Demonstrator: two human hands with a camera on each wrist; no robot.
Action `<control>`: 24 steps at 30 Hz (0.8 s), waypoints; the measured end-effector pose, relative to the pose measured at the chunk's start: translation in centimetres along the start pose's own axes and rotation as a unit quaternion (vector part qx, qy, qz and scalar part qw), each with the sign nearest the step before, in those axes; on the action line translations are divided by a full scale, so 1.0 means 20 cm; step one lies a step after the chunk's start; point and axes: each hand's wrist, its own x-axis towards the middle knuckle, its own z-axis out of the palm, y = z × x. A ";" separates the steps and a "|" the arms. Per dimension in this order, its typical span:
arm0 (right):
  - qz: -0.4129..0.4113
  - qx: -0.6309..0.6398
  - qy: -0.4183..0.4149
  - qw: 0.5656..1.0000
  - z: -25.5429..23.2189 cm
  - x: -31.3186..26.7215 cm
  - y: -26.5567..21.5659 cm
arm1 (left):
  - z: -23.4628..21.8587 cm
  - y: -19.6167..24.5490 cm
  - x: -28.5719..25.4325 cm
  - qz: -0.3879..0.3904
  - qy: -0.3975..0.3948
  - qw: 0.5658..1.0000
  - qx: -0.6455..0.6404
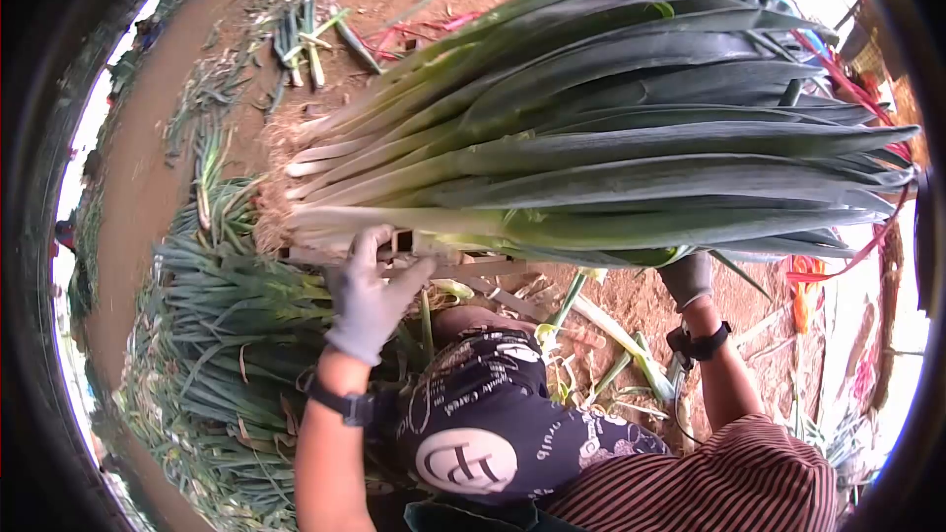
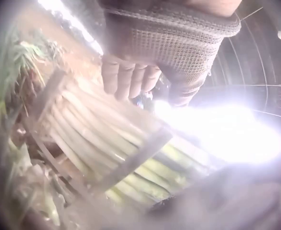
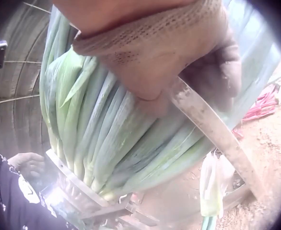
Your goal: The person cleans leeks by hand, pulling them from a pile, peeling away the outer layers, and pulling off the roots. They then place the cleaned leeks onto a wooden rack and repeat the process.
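Note:
A big bundle of leeks (image 1: 591, 138) lies across a metal frame (image 3: 217, 129), roots and white stalks on the left, long green leaves on the right. My gloved left hand (image 1: 370, 291) is at the near side of the white stalks, thumb and forefinger spread apart, nothing between them. In the left wrist view its fingers hang over the stalks (image 2: 90, 124) between two metal bars. The gloved right hand (image 1: 687, 281) is at the near underside of the leaves. Its bent fingers and thumb are beside a frame strip and the leaves; I cannot tell whether they grip either.
More leeks (image 1: 227, 315) are piled on the ground to the left. Cut leek pieces (image 1: 305, 39) and red ribbon (image 1: 404, 39) lie on the soil beyond. Trimmings (image 1: 631, 355) litter the ground near the right arm. Red ribbon (image 1: 867, 246) also hangs at the right end.

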 end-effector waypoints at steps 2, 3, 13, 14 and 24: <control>-0.056 -0.055 0.043 0.996 0.06 -0.05 0.07 | 0.16 0.02 0.07 0.007 0.076 0.994 0.076; -0.077 -0.078 0.067 0.992 0.12 -0.09 0.13 | 0.18 0.02 0.07 0.025 0.081 0.993 0.086; 0.016 -0.037 0.024 0.999 -0.22 -0.04 0.13 | 0.20 0.02 0.10 0.075 0.105 0.978 0.165; 0.028 -0.031 0.025 0.999 -0.23 0.03 0.13 | 0.21 0.03 0.11 0.078 0.111 0.977 0.162; 0.137 -0.046 0.004 0.990 -0.14 0.83 0.34 | 0.65 0.08 0.21 0.028 0.318 0.944 0.079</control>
